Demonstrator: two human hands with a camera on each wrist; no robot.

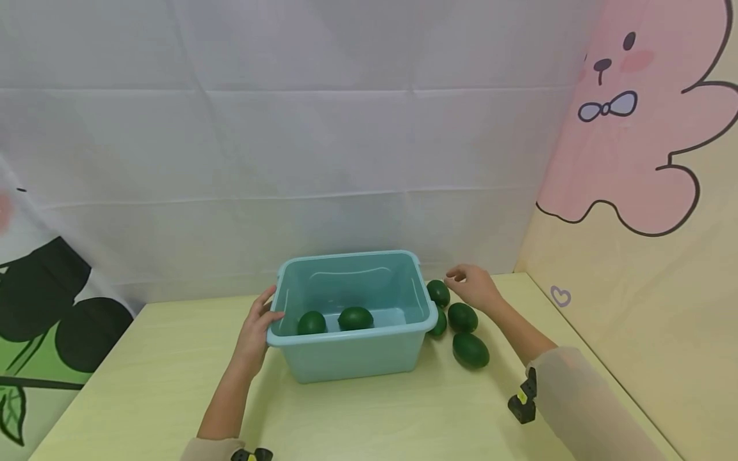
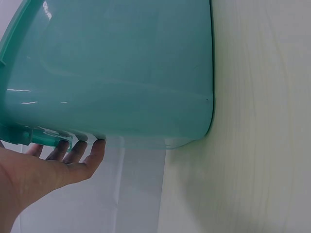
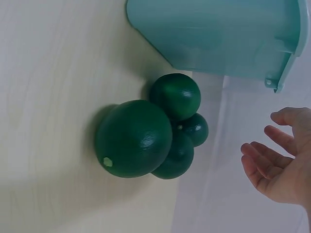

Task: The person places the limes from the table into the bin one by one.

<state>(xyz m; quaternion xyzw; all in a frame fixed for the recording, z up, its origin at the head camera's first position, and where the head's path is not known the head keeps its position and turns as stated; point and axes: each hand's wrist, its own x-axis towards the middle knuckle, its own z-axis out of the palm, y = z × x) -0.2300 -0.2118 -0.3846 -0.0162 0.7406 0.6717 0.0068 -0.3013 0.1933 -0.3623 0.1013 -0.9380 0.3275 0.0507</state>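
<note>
A light-blue plastic bin (image 1: 357,349) stands on the table, with two dark green avocados (image 1: 355,318) lying in it. My left hand (image 1: 256,333) holds the bin's left end, its thumb over the rim and its fingers under the rim outside, as the left wrist view (image 2: 63,165) also has it. Several more smooth, oval avocados (image 1: 470,350) lie grouped against the bin's right side; one shows a pale stem scar in the right wrist view (image 3: 133,140). Above the rear of this group, my right hand (image 1: 474,286) hovers with loosely bent fingers and nothing in them.
The pale yellow table (image 1: 190,358) meets a white cloth backdrop (image 1: 323,160) just behind the bin. To the right, a cream wall panel (image 1: 651,307) with a pink cartoon bear rises along the table's edge. Dark wrist devices (image 1: 523,400) sit at both sleeves.
</note>
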